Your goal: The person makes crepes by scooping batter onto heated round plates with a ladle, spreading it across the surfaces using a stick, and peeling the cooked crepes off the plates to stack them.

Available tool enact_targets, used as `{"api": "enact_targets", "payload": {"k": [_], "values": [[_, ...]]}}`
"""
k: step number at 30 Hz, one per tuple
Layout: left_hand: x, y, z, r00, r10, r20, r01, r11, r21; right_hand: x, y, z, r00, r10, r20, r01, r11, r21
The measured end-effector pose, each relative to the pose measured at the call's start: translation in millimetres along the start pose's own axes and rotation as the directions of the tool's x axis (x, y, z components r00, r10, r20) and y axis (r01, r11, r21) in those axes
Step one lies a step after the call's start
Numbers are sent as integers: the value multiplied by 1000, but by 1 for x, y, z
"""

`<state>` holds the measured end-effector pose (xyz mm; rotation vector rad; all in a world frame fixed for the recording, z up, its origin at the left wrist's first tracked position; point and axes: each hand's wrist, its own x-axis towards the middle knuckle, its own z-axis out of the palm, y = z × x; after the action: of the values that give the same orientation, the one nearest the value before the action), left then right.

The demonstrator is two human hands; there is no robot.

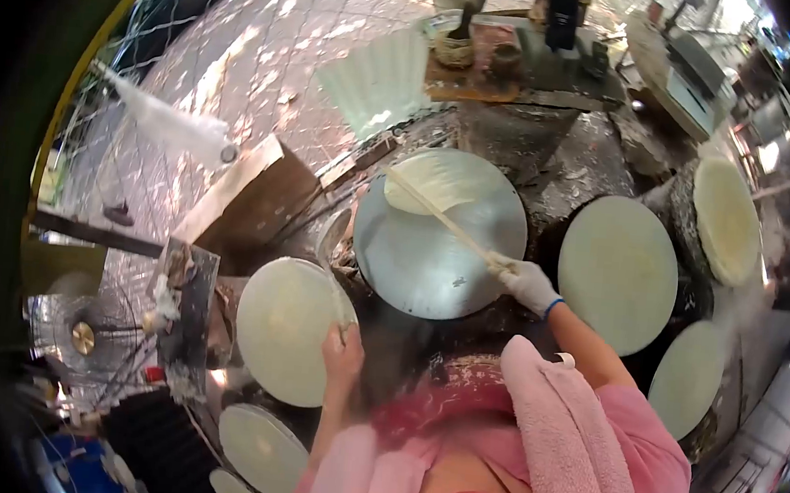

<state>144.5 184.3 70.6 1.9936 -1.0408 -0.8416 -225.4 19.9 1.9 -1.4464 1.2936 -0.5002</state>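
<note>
A round metal griddle (440,269) lies in the middle, with pale batter (434,179) spread over its upper part. My right hand (525,284), in a white glove with a blue cuff, grips a long thin wooden stick (444,221) that reaches across the griddle into the batter. My left hand (342,345) has its fingers closed round a thin pale tool (336,300) at the right edge of a round pale disc (289,331). On the right side is a larger pale disc (618,275).
More pale discs sit at lower left (261,451), lower right (687,377) and upper right (726,221). A cardboard box (253,201) stands left of the griddle. Behind it is a ledge (470,89) with a pot. A fan (83,339) is at far left.
</note>
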Motion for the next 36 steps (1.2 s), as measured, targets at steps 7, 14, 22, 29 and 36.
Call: {"api": "enact_targets", "payload": {"k": [7, 14, 22, 29, 36], "values": [[-16, 10, 14, 977, -201, -75, 173, 945, -276, 43, 10, -18, 997, 56, 59, -55, 998, -18], [-33, 15, 13, 961, -240, -139, 212, 958, -191, 68, -11, -76, 999, -31, 25, 32, 999, -42], [-45, 13, 26, 940, -317, -128, 266, 913, -308, 62, -32, -58, 912, 103, 396, -50, 989, -140], [-65, 20, 32, 911, -379, -161, 297, 876, -381, 109, -19, -78, 860, 128, 494, -115, 992, -58], [-86, -14, 34, 893, -388, -228, 306, 894, -326, 121, -28, -99, 911, 32, 412, -28, 999, -15]]}}
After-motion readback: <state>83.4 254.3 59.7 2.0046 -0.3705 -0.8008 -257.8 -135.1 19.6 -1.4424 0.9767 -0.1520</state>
